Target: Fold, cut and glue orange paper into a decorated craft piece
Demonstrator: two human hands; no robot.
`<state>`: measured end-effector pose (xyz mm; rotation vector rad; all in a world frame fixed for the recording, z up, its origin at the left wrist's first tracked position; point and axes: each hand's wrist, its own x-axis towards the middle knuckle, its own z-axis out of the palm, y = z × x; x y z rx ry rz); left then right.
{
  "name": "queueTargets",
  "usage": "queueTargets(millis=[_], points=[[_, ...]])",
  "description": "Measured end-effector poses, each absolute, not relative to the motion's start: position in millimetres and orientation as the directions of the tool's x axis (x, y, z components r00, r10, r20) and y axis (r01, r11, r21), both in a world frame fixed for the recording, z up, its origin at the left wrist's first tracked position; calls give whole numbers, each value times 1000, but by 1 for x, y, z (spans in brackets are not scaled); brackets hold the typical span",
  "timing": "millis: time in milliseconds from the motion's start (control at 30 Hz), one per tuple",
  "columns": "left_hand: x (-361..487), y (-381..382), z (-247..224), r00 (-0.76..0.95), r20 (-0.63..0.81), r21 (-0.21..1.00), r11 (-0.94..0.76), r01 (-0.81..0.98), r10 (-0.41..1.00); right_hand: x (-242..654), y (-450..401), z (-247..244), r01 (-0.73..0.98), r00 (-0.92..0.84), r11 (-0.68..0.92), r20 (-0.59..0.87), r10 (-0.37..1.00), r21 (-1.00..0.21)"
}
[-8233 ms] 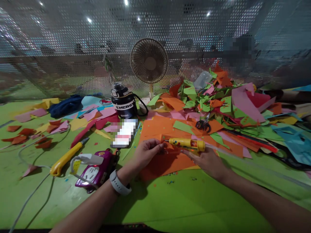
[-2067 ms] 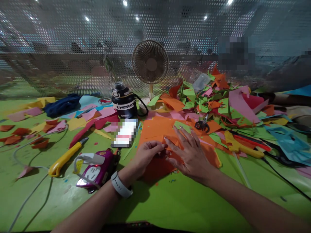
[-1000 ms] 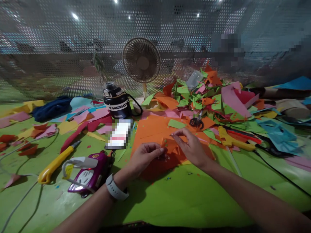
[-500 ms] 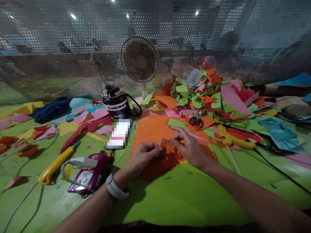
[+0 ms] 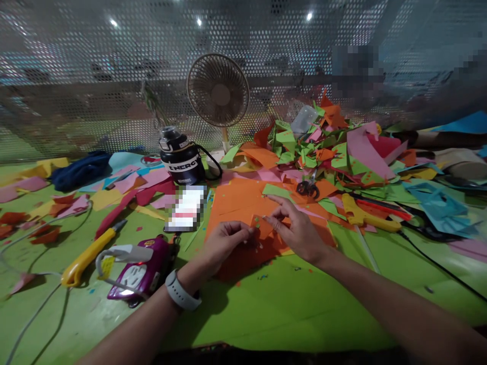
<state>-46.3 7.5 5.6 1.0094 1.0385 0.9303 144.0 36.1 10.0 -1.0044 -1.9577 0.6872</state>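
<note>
Nearest us, our left hand (image 5: 228, 242) pinches a small orange paper piece (image 5: 262, 228) over the orange sheets (image 5: 228, 202). Our right hand (image 5: 300, 234) has its fingertips at the opposite edge; we cannot tell whether they grip it or only touch. With just 1 sure pinch, the piece could slip or skew if that thumb loosens. Beyond the right forearm, an outward swing could knock the yellow glue gun (image 5: 371, 221). Farthest off, the fan (image 5: 218, 90) could scatter scraps (image 5: 285, 138) if running.

A pale, hole-punched strap (image 5: 181, 292) circles the left wrist (image 5: 193, 274).
</note>
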Motion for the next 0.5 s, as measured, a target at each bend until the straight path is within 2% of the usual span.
queueTargets(millis=[500], points=[[-49,7,4,215,-211,964,239,-117,954,144,36,9,366,-346,552,441,828,-749]])
